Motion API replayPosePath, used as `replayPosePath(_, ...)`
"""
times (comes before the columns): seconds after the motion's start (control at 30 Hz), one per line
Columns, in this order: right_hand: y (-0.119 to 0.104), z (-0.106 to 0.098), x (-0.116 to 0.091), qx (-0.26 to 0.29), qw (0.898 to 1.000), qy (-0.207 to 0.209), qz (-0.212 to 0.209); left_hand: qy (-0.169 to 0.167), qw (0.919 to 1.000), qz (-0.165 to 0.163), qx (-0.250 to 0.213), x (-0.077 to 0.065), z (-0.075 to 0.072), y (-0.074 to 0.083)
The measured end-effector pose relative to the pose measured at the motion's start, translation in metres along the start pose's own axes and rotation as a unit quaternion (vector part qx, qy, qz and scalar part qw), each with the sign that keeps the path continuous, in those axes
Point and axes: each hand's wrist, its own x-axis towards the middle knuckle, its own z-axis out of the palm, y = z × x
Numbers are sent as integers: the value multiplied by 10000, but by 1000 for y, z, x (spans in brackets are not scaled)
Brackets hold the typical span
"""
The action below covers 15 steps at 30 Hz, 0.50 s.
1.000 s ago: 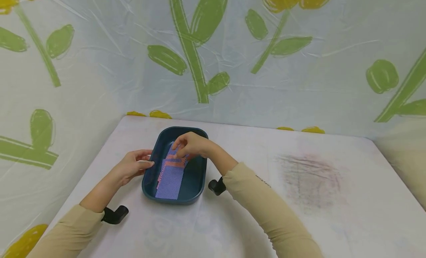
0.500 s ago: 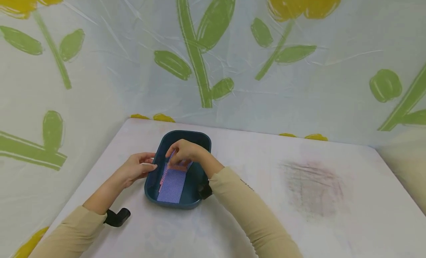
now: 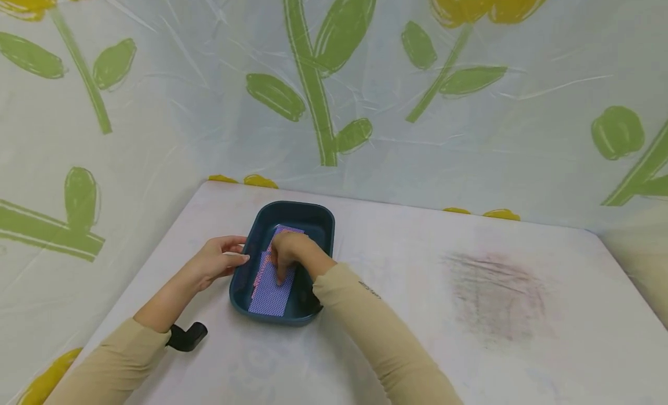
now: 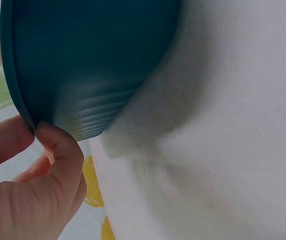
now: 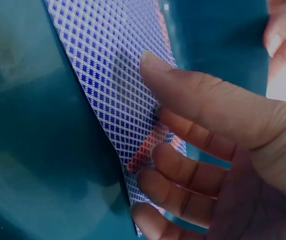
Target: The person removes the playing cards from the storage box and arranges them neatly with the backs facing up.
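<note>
A dark teal tray [image 3: 282, 321] stands on the table. Inside it lie flat card-like pieces [image 3: 267, 295] with a blue-and-white checked pattern, overlapping, with reddish checked ones showing at their edges. My left hand [image 3: 211, 263] holds the tray's left side; in the left wrist view its thumb and finger pinch the rim. Down inside the tray, my right hand [image 3: 294, 249] hovers over or touches the patterned pieces. In the right wrist view its thumb [image 5: 183, 92] lies over the blue pattern, while loosely bent fingers [image 5: 183, 185] reach a reddish strip. Contact there is hard to make out.
The pale table [image 3: 386, 266] carries a dark smudged patch [image 3: 496, 295] on the right. Flower-printed sheeting [image 3: 209, 120] hangs behind and to the left. A black wrist device [image 3: 188, 337] sits on the left forearm.
My right hand has lowered deeper into the tray and moved toward the near part of the patterned pieces. My left hand keeps its hold on the rim. The head view has shifted slightly.
</note>
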Motion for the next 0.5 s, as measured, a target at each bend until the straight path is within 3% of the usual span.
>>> replayPosePath(0.1, -3, 3, 4, -355, 9993, -73, 37, 7, 10000, 30, -9, 0, 1, 0)
replayPosePath(0.37, -5, 5, 9, -192, 9996, -167, 143, 67, 10000, 18, 7, -1, 3, 1)
replayPosePath(0.5, -4, 2, 7, 363, 9991, -201, -17, 100, 9999, 20, 20, -1, 2, -1)
